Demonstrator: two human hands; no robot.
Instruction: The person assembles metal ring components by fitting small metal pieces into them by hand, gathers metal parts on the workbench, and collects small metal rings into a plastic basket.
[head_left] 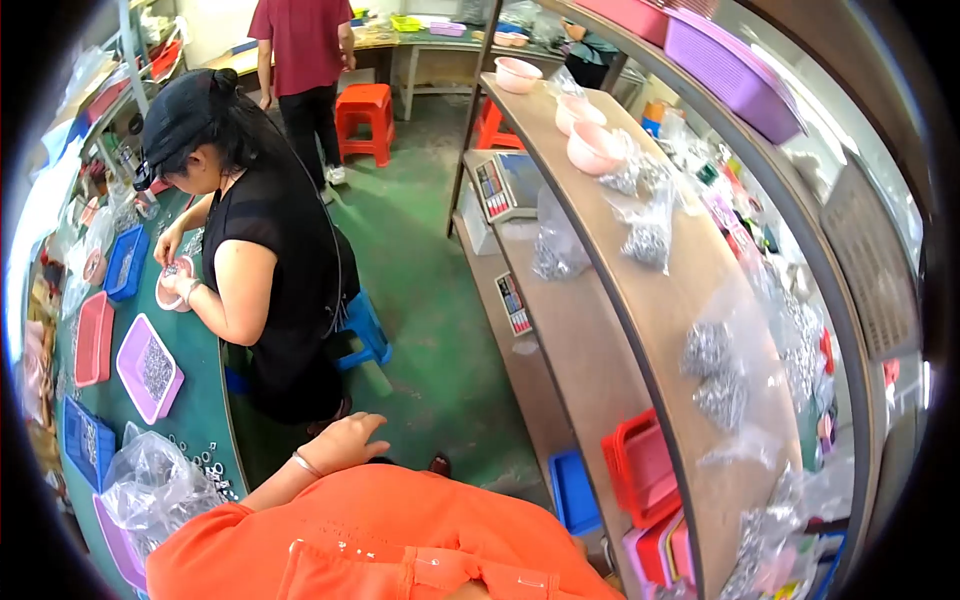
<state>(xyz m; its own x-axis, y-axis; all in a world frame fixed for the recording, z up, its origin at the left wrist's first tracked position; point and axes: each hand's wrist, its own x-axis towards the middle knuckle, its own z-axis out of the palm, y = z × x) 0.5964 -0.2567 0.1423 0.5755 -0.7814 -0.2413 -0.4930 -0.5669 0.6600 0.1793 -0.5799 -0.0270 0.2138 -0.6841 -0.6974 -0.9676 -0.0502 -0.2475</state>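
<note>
My left hand (347, 441), with a bracelet at the wrist, is in front of my orange top, at the lower centre. Its fingers are slightly spread, and nothing shows in them. Nearest to it on the left is the green table (212, 385), where metal rings (210, 462) lie loose beside a clear plastic bag (150, 478). A pink-purple tray (150, 368) of small metal parts sits further up the table. My right hand is not in view.
A person in black (285, 240) works at the table with both hands at a pink bowl (177, 284). A blue stool (366, 325) is behind them. Another person (305, 50) stands near a red stool (364, 120). Shelves (600, 230) with bowls and bags fill the right.
</note>
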